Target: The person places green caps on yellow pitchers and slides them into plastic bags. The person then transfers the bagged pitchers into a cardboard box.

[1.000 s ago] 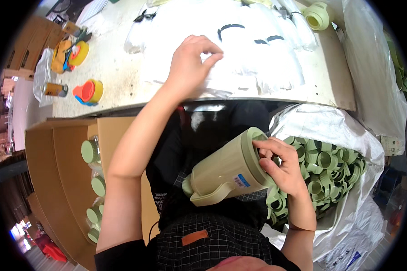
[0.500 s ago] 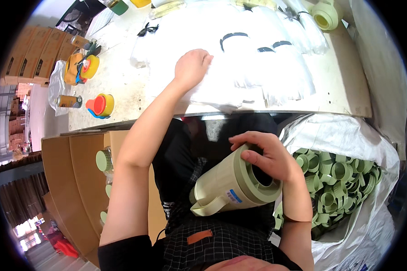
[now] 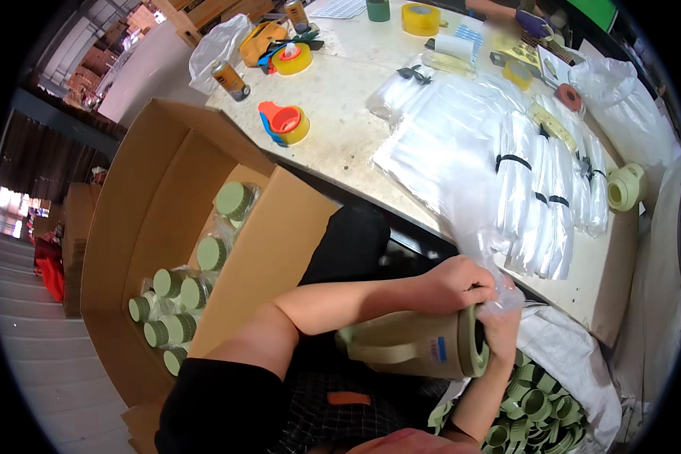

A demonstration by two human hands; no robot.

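A pale green jug with a side handle and a blue-marked label lies on its side across my lap, its open end to the right. My left hand is closed above that end, its fingers pinching a clear plastic bag. The bag stretches up to the pile of bags on the table. Just beyond the jug's rim, my right hand is closed on the same bag, whose film drapes over the fingers. Some of the right fingers are hidden by the film and the left hand.
Left of me stands an open carton holding green-lidded items. Plastic bag bundles and tape rolls lie on the table. A white sack of green parts is at right. Across the table shows another person's gloved hand.
My left hand has come from the table pile to the jug's open end, bringing a plastic bag. My right hand has shifted from the jug's opening to the bag. The view has turned left.
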